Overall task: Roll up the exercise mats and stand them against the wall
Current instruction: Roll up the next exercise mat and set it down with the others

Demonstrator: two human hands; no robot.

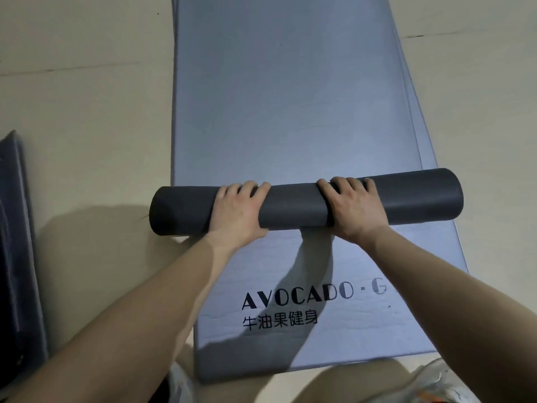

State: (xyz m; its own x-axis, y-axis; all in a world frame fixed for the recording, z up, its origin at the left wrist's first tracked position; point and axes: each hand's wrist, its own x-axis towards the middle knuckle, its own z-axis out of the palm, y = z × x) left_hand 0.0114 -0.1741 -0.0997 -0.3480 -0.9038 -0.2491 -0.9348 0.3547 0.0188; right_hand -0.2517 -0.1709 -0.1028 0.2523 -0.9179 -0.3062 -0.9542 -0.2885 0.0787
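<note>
Knee (348, 382), I think, is closest, by the flat blue-grey mat (290, 82). Left hand (238, 210) and right hand (354, 207) both curl tight over the dark grey rolled mat (293, 205). It sits crooked, poking out beyond the left hand, so it could roll lopsided.

Fitness studio, stacked grey exercise mats (290, 97) printed with a fitness-brand logo (299, 303), pale floor (87, 112)

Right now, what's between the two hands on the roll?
Only a bare stretch of the dark grey rolled mat; left hand and right hand grip it either side. Head view shows it.
</note>
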